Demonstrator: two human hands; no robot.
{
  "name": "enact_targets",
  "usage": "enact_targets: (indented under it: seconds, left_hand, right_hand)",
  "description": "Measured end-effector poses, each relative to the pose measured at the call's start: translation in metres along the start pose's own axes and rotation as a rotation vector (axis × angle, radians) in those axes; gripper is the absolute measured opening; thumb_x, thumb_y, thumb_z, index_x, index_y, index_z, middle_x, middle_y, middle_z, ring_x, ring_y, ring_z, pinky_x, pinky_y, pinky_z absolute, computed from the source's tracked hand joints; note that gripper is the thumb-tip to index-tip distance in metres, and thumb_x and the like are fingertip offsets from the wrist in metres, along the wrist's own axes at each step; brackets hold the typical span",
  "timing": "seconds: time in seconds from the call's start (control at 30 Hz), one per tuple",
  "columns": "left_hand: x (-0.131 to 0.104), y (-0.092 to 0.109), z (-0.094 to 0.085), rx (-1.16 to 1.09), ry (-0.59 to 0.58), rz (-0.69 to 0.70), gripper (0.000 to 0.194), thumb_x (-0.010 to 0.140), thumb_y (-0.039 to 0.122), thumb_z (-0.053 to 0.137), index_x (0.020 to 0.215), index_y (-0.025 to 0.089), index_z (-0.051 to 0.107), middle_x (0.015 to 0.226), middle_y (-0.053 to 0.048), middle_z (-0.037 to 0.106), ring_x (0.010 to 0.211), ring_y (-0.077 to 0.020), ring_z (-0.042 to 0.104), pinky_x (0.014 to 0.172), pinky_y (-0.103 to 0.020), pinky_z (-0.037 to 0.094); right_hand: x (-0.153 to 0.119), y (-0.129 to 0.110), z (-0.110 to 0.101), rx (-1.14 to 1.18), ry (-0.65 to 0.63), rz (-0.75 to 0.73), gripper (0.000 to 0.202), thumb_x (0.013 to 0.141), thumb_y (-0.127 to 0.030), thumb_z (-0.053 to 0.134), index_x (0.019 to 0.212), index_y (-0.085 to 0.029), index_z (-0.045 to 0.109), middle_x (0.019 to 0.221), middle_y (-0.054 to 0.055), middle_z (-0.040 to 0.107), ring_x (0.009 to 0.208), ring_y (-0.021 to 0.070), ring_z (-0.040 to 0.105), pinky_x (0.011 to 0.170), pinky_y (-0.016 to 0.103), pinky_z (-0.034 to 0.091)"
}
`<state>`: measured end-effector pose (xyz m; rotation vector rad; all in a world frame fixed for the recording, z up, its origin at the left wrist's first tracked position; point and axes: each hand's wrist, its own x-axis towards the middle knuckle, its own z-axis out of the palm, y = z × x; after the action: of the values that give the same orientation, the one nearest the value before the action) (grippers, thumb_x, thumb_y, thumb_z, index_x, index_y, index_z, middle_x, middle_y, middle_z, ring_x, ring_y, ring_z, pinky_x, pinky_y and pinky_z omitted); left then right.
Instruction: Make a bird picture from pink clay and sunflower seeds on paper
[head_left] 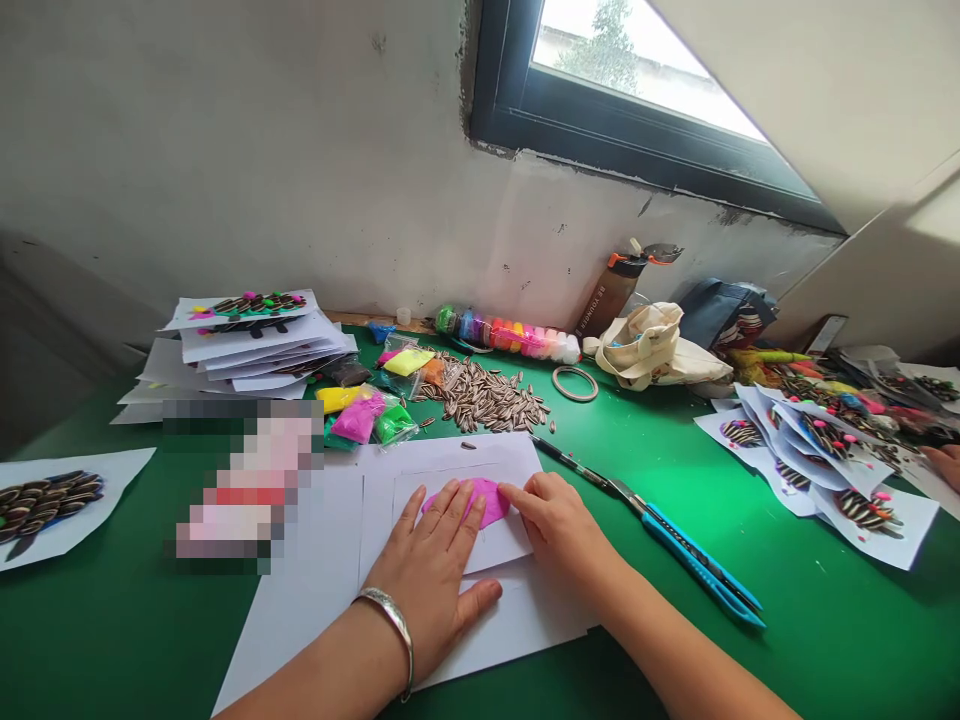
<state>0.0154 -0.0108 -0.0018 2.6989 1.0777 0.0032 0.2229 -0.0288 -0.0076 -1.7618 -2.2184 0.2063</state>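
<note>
A flattened patch of pink modelling clay (489,505) lies on a small sheet of white paper (502,550), which rests on larger white sheets (300,620). My left hand (439,550), with a silver bangle at its wrist, lies flat across the clay, fingers stretched out and thumb apart; it covers part of the patch. From the right, my right hand (559,520) touches the clay's edge with its extended index finger, the other fingers bent and partly hidden. No held object shows in either hand. Faint drawn lines show on the paper around the clay.
Behind the paper are small bags of coloured clay (358,416) and a pile of sunflower seeds (495,395). To the right lie a pen (574,462), a blue cutter (697,560) and seed-decorated papers (817,450). A paper stack (255,345) stands left. Another person's hand (941,465) shows far right.
</note>
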Motion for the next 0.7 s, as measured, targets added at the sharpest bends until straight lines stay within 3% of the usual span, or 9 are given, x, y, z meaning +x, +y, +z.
enact_targets:
  seconds: [0.13, 0.27, 0.43, 0.7]
  left_hand:
    - [0.0, 0.0, -0.001, -0.012, -0.01, -0.005, 0.071, 0.093, 0.061, 0.031, 0.148, 0.016, 0.026, 0.153, -0.01, 0.019, 0.142, -0.0303, 0.018, 0.113, -0.056, 0.009]
    - [0.0, 0.0, -0.001, -0.022, -0.012, -0.007, 0.071, 0.093, 0.06, 0.031, 0.148, 0.017, 0.023, 0.154, -0.01, 0.017, 0.143, -0.0299, 0.017, 0.113, -0.056, 0.008]
    - [-0.001, 0.001, 0.0, -0.022, -0.011, -0.01, 0.073, 0.092, 0.062, 0.03, 0.149, 0.016, 0.02, 0.154, -0.01, 0.016, 0.143, -0.0291, 0.016, 0.114, -0.054, 0.006]
    - [-0.002, -0.003, 0.014, 0.027, 0.144, 0.03, 0.073, 0.093, 0.062, 0.03, 0.149, 0.016, 0.024, 0.153, -0.01, 0.027, 0.142, -0.0279, 0.021, 0.115, -0.05, 0.004]
  right_hand:
    - [0.004, -0.001, -0.007, 0.015, -0.057, 0.015, 0.036, 0.085, -0.007, 0.048, 0.107, -0.028, 0.068, 0.082, 0.004, 0.055, 0.077, 0.0174, 0.048, 0.069, 0.028, 0.036]
    - [0.012, -0.003, -0.015, 0.077, -0.07, -0.002, 0.044, 0.087, -0.005, 0.044, 0.119, -0.027, 0.063, 0.082, 0.004, 0.054, 0.078, 0.017, 0.049, 0.068, 0.026, 0.037]
    - [0.016, -0.007, -0.012, -0.084, -0.111, -0.061, 0.04, 0.085, -0.008, 0.05, 0.114, -0.032, 0.065, 0.083, 0.004, 0.055, 0.078, 0.0178, 0.048, 0.066, 0.028, 0.031]
    - [0.019, -0.01, -0.01, -0.089, -0.122, -0.036, 0.039, 0.087, -0.01, 0.049, 0.116, -0.034, 0.062, 0.084, 0.004, 0.055, 0.078, 0.0171, 0.049, 0.065, 0.027, 0.03]
